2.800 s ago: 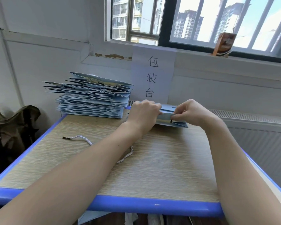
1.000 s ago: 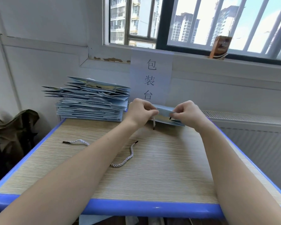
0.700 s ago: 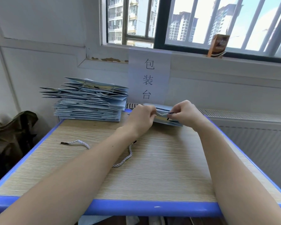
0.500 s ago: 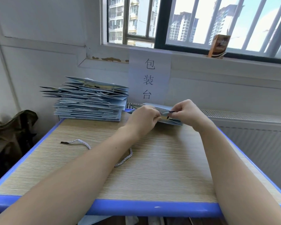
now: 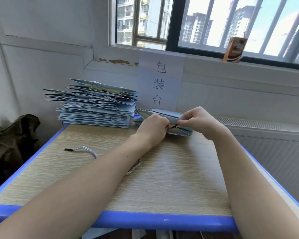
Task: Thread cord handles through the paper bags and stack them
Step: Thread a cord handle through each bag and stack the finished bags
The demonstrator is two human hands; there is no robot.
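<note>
A flat light-blue paper bag (image 5: 183, 131) lies at the far side of the table, between my two hands. My left hand (image 5: 154, 125) pinches the black tip of a cord (image 5: 173, 126) at the bag's open edge. My right hand (image 5: 195, 120) pinches the bag's upper flap just right of that tip. A second white twisted cord (image 5: 86, 149) with a black tip lies loose on the table and runs under my left forearm. A tall stack of finished blue bags (image 5: 95, 106) with cords stands at the back left.
The wooden table (image 5: 171, 178) has a blue rim. A paper sign (image 5: 160, 83) hangs on the wall behind the bag. A small brown carton (image 5: 234, 47) stands on the window sill. A dark green cloth (image 5: 10, 135) lies left of the table, a radiator (image 5: 266, 135) on the right.
The cord end that hung from my left hand a second ago has been brought up to the bag's edge, and both hands have closed in on it. The loose cord has not moved.
</note>
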